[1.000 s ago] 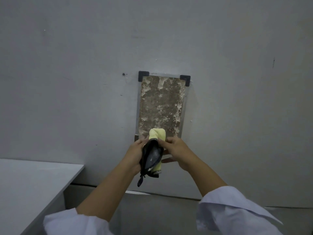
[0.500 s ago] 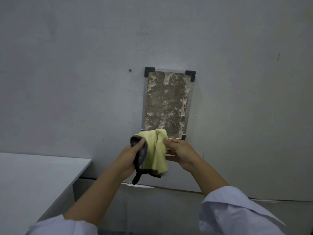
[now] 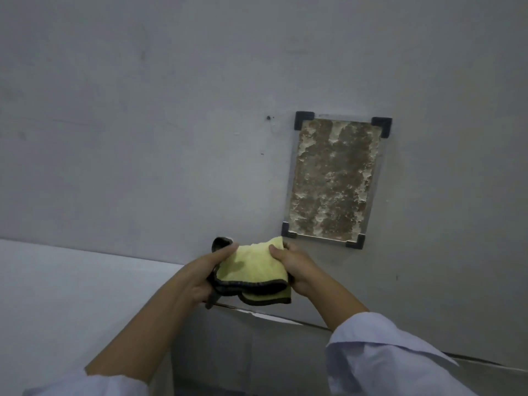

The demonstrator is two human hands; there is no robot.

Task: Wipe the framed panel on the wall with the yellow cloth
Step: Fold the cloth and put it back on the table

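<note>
both hands grip the yellow cloth [image 3: 251, 262] below the panel [image 3: 331, 181].

The left hand [image 3: 204, 277] has its fingers tucked behind the yellow cloth [image 3: 251, 265], only the thumb showing on top; the right hand [image 3: 297, 271] likewise hides its fingers under the cloth's 3 o'clock side; the cloth's back face cannot be seen, and a dark strip hanging at 7 o'clock is too dim to identify; both sleeves [image 3: 383, 358] run off the bottom edge; the pale surface [image 3: 57, 295] at 9 o'clock is cut by the left edge; the small dark mark [image 3: 268, 118] at 10 o'clock from the framed panel [image 3: 333, 181] is too small to tell
</note>
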